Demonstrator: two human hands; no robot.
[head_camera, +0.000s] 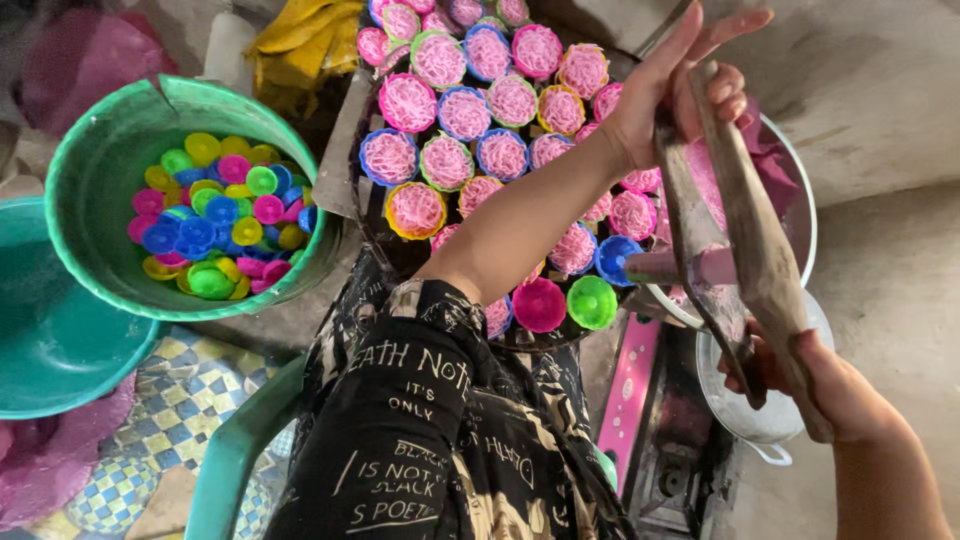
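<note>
My left hand (672, 92) grips the upper ends of a two-armed wooden press (745, 225), my bare forearm crossing over the tray. My right hand (815, 385) holds the lower ends of the same press. A pink barrel (690, 266) sits between the wooden arms, smeared with pink dough, right beside an empty blue cup (613, 258). The metal tray (338, 170) carries several small coloured cups filled with pink strands (464, 113). At its near edge stand an empty magenta cup (539, 305) and an empty green cup (592, 302).
A cracked green bucket (95, 160) at left holds several empty coloured cups (215, 225). A teal basin (50, 345) lies below it. A metal bowl (806, 215) with pink dough sits behind the press, a metal pot (755, 425) under it. Yellow cloth (300, 40) lies at the top.
</note>
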